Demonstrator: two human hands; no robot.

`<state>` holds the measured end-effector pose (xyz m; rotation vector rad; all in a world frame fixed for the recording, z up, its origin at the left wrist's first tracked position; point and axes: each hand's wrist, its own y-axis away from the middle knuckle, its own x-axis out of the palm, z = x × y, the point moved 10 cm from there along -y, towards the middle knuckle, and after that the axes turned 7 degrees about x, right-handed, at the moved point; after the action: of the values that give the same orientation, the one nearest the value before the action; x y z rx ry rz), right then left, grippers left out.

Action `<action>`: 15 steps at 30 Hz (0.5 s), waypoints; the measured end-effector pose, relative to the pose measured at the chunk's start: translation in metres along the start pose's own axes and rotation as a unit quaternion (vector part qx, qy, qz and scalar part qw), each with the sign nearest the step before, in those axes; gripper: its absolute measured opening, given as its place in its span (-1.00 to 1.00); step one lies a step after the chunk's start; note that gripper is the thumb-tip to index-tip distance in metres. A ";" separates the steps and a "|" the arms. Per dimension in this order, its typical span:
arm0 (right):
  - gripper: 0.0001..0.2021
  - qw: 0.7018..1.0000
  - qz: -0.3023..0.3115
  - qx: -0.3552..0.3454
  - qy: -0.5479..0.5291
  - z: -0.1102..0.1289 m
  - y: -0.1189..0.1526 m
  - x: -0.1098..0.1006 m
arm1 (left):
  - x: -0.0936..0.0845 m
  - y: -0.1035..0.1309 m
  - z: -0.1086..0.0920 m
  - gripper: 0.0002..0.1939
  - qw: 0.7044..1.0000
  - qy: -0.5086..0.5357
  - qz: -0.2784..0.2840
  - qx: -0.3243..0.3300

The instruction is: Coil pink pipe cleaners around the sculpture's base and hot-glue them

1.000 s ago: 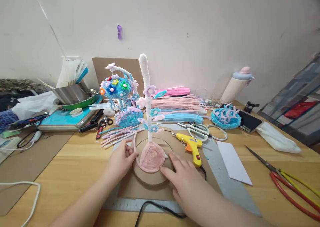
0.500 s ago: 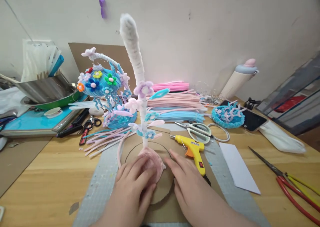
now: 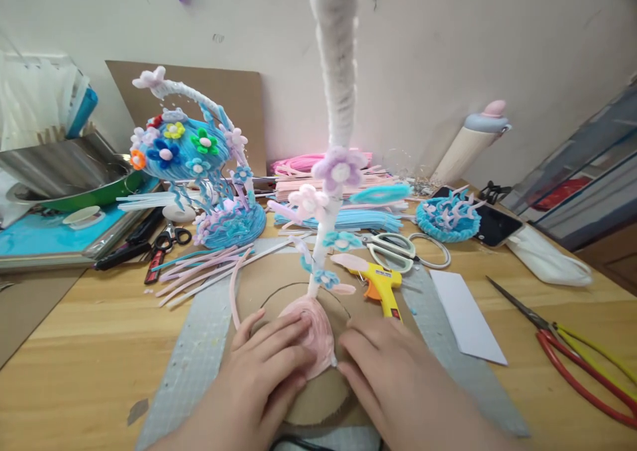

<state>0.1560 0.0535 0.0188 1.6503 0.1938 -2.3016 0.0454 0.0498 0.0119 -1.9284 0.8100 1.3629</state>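
Note:
A pink coiled pipe-cleaner mound [image 3: 319,335] sits on a round cardboard disc [image 3: 318,401]. From it rises a tall white wrapped stem [image 3: 339,86] bearing small fuzzy flowers and leaves, its top cut off by the view's upper edge. My left hand [image 3: 269,371] lies over the mound's left side, fingers extended and pressing on the coils. Close by the mound's right edge is my right hand [image 3: 393,365], its fingers slightly bent and apart, near a pale strand end [image 3: 334,363]. Its fingertips are somewhat blurred.
Behind my right hand lies a yellow glue gun [image 3: 385,285]. Green-handled scissors [image 3: 393,251] and pipe-cleaner bundles [image 3: 368,220] are farther back. At left stands a blue flowered pipe-cleaner ornament [image 3: 186,156]; red-and-yellow-handled shears [image 3: 557,341] and a white card [image 3: 468,315] lie right.
The white stem now leans to the right and looms nearer the camera. My right fingers have bent more beside the mound's edge. My left hand stays on the coils. The view has shifted slightly.

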 end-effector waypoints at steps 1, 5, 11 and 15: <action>-0.85 0.999 0.020 0.010 -0.037 0.000 -0.004 0.002 | 0.001 0.000 0.001 -0.67 1.000 0.002 0.001 0.001; -0.90 0.990 0.047 0.031 -0.130 -0.001 -0.013 0.012 | 0.004 0.001 0.000 -0.66 1.000 -0.004 0.000 0.005; -0.89 0.985 0.018 0.029 -0.168 -0.001 -0.014 0.016 | 0.003 0.001 -0.005 -0.65 0.999 -0.030 -0.006 0.012; -0.84 0.981 -0.002 0.038 -0.189 -0.002 -0.016 0.015 | 0.003 0.001 -0.008 -0.59 0.999 -0.043 -0.007 0.023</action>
<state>0.1484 0.0663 0.0033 1.2094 0.0234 -2.5985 0.0499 0.0431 0.0113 -1.8230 0.7783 1.3973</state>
